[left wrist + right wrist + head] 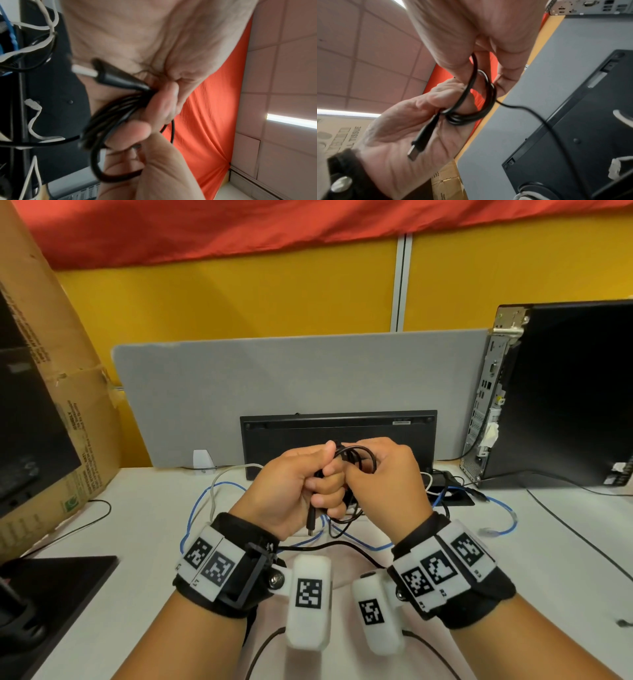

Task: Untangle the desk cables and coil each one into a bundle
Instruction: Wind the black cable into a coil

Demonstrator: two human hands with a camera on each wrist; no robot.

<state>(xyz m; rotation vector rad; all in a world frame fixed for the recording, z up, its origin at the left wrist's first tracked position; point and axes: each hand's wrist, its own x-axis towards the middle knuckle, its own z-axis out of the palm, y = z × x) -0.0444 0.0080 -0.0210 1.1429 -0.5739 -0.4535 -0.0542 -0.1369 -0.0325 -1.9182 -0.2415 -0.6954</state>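
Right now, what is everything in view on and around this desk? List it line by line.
black cable: 1, black, coiled in loops held between both hands above the desk; USB plug hangs below the left hand
blue cable: 1, blue, loose on the desk under the hands
white cable: 1, white, loose on the desk left of the keyboard
keyboard: 1, black, propped on edge against the divider
divider: 1, grey, behind the desk
computer: 1, black, right
box: 1, brown cardboard, left
desk: 1, white
left hand: 1, grips the coil
right hand: 1, holds the loops
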